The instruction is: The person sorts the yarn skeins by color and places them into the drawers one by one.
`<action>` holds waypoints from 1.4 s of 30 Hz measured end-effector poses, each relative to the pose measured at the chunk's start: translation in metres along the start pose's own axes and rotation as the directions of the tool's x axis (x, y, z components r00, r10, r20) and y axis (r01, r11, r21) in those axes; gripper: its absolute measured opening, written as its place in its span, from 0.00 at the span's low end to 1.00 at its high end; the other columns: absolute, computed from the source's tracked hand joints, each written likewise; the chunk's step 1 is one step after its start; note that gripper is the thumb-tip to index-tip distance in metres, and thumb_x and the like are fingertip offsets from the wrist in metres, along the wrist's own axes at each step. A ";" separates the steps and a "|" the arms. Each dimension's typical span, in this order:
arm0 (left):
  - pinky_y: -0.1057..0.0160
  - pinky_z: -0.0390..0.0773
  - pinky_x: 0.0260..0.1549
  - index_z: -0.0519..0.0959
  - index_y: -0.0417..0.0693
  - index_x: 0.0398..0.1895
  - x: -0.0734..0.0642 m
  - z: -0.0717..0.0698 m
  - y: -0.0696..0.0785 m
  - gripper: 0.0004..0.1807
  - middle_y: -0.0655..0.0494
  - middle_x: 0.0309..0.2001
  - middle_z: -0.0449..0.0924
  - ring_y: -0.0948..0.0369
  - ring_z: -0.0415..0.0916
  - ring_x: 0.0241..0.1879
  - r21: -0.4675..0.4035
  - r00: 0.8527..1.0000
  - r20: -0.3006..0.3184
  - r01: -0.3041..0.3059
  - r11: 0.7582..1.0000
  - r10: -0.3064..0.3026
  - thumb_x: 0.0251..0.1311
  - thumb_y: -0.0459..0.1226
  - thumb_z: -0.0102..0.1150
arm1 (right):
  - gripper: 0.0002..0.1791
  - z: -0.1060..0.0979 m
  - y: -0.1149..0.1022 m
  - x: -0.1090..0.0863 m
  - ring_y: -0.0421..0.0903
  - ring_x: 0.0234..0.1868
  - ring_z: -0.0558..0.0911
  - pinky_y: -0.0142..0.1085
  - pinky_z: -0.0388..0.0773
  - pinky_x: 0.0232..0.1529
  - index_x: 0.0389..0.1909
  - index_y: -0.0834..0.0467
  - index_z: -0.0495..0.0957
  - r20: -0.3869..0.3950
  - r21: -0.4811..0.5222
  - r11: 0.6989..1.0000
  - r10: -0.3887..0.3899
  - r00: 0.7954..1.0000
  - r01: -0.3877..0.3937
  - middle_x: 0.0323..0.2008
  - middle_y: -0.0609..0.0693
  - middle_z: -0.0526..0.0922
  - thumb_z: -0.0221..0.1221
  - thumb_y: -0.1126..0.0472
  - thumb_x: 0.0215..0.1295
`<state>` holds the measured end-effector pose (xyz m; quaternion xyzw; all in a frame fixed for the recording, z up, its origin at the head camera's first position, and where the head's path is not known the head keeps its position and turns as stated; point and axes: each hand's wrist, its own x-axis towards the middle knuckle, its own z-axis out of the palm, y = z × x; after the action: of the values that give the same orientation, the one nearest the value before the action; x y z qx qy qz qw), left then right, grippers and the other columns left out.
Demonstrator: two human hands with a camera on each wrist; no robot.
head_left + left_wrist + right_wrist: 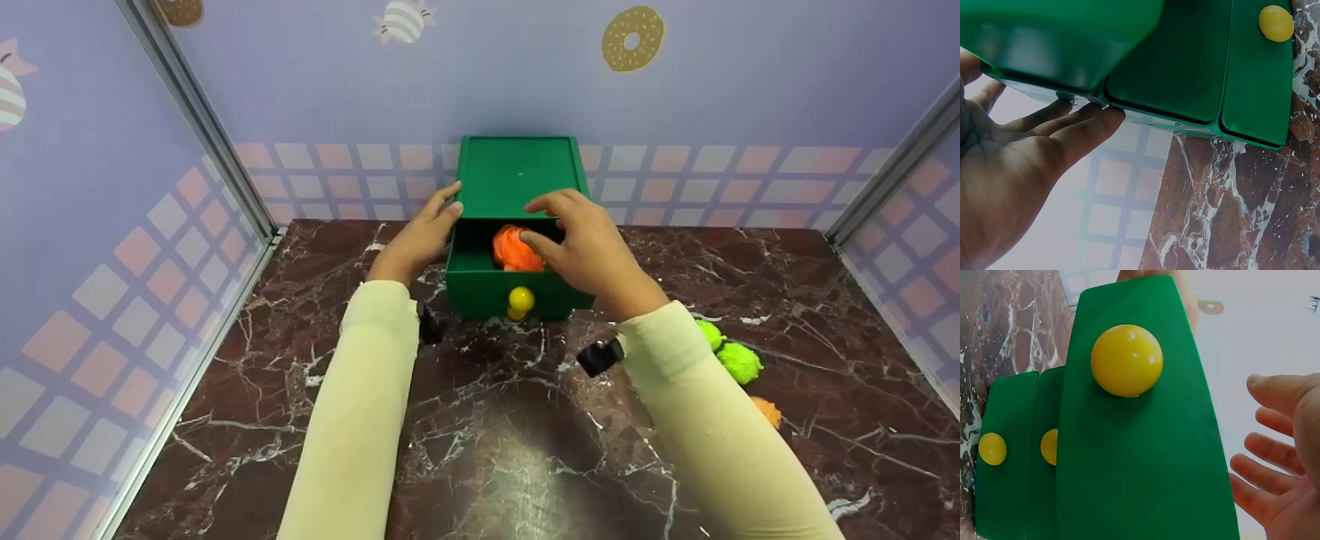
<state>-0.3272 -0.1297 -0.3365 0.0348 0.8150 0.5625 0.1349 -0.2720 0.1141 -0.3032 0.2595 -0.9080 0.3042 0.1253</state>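
A green drawer cabinet (521,176) with round yellow knobs stands against the back wall, its top drawer (480,283) pulled out. Inside the drawer lies a fuzzy orange ball (517,250). My left hand (420,238) is at the cabinet's left side; in the left wrist view its fairly straight fingers (1081,132) reach along the side wall. Over the drawer's right part hovers my right hand (592,244), fingers loosely bent and thumb overlapping the ball in the head view. Seen from the right wrist, nothing is in that hand (1292,455), and the drawer's yellow knob (1127,361) faces the camera.
On the dark red marble tabletop (480,450), partly behind my right sleeve, lie two fuzzy lime-green balls (739,363) and a light orange ball (767,412). Patterned lilac panels (510,75) enclose the back and sides.
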 end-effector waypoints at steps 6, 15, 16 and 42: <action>0.46 0.64 0.67 0.49 0.85 0.72 0.001 0.000 -0.002 0.26 0.59 0.78 0.44 0.52 0.54 0.74 -0.052 1.000 0.003 0.002 0.999 -0.002 0.74 0.56 0.37 | 0.18 0.001 0.000 -0.010 0.52 0.49 0.79 0.46 0.77 0.52 0.52 0.58 0.78 -0.047 -0.015 0.995 -0.096 0.994 0.096 0.52 0.53 0.79 0.62 0.53 0.66; 0.45 0.57 0.71 0.47 0.82 0.74 -0.002 -0.001 0.001 0.27 0.59 0.78 0.41 0.52 0.48 0.76 0.009 1.000 0.007 -0.017 1.000 0.016 0.74 0.55 0.35 | 0.13 0.006 0.000 -0.030 0.49 0.49 0.79 0.42 0.77 0.52 0.47 0.57 0.80 -0.163 -0.061 0.967 -0.255 0.953 0.249 0.48 0.51 0.81 0.64 0.58 0.64; 0.45 0.55 0.71 0.47 0.81 0.74 -0.004 -0.001 0.005 0.27 0.59 0.79 0.40 0.51 0.46 0.76 0.020 1.000 0.007 -0.013 1.000 0.013 0.75 0.55 0.35 | 0.13 0.007 0.000 -0.032 0.48 0.49 0.79 0.42 0.77 0.51 0.47 0.58 0.80 -0.171 -0.074 0.961 -0.274 0.946 0.265 0.48 0.52 0.81 0.64 0.58 0.64; 0.45 0.53 0.72 0.44 0.73 0.77 -0.030 0.004 0.027 0.29 0.56 0.79 0.37 0.50 0.44 0.77 0.046 1.000 0.015 0.018 0.999 -0.019 0.76 0.52 0.33 | 0.12 0.030 0.000 -0.065 0.48 0.47 0.80 0.39 0.79 0.53 0.43 0.60 0.81 -0.221 -0.211 0.876 -0.476 0.851 0.435 0.45 0.53 0.81 0.68 0.63 0.58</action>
<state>-0.3003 -0.1221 -0.3072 0.0347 0.8270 0.5419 0.1456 -0.2195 0.1215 -0.3516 0.4140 -0.8156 0.2274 0.3342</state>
